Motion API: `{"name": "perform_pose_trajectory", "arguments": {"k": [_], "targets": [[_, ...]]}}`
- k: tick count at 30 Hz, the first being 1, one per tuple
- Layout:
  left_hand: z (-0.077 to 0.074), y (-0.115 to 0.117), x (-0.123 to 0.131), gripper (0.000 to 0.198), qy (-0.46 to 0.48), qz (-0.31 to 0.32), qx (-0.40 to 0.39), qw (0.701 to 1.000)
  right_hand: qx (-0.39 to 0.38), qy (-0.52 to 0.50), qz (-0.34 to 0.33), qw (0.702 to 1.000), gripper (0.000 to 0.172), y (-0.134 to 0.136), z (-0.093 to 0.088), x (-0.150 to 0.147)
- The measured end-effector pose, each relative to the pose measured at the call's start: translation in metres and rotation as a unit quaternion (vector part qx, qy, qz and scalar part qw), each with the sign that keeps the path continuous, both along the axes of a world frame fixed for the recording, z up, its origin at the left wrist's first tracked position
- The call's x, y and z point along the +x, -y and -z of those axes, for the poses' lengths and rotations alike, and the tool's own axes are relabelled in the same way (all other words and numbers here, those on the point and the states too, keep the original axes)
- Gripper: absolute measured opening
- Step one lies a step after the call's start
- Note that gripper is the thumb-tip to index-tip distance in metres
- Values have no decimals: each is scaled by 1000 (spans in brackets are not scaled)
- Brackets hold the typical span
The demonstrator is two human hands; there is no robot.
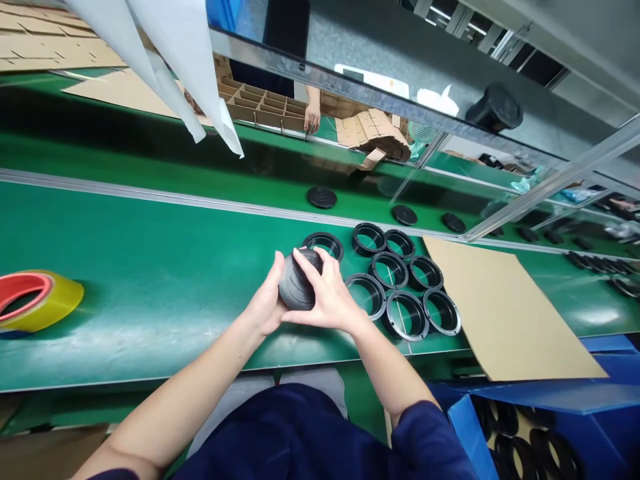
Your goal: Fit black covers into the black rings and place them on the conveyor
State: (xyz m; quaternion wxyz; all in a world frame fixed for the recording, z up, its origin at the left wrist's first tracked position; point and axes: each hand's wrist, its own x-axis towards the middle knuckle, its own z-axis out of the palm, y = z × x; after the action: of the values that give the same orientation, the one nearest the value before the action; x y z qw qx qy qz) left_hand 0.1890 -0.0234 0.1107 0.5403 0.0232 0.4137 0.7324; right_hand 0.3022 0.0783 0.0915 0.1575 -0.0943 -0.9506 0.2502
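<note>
Between my two hands, above the green bench, is a round black disc-shaped part point(296, 285) with curved lines on its face. My left hand point(270, 297) grips its left edge, thumb up along the side. Over its right side wraps my right hand point(327, 293), fingers on top and thumb below. Just behind my hands a black ring point(325, 241) lies on the bench. Several more black rings point(389, 269) stand grouped to the right of my right hand.
A roll of yellow tape point(65, 300) sits at the left. A cardboard sheet point(505, 300) lies right of the rings, above a blue box point(470, 433) with black rings. Black discs point(322, 197) rest on the belt behind. Across it, another person's hand point(313, 119) touches cardboard dividers point(265, 107).
</note>
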Motion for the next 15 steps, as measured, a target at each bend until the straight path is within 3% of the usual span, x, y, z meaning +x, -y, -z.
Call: {"name": "perform_pose_trajectory", "arguments": {"k": [3, 5, 8, 11, 15], "targets": [[-1, 2, -9, 63, -24, 0, 6, 1000, 7, 55, 63, 997, 117, -32, -11, -9], [-2, 9, -20, 60, -35, -26, -10, 999, 14, 117, 128, 985, 112, -55, -9, -22], [-2, 25, -36, 47, -42, -74, -32, 996, 17, 202, 157, 966, 107, -76, -1, -44], [-2, 44, -51, 35, -41, -110, -36, 992, 19, 244, 163, 956, 105, -73, 6, -63], [-3, 64, -72, 24, -63, -200, -41, 977, 39, 253, 121, 959, 110, -31, 11, -81]]}}
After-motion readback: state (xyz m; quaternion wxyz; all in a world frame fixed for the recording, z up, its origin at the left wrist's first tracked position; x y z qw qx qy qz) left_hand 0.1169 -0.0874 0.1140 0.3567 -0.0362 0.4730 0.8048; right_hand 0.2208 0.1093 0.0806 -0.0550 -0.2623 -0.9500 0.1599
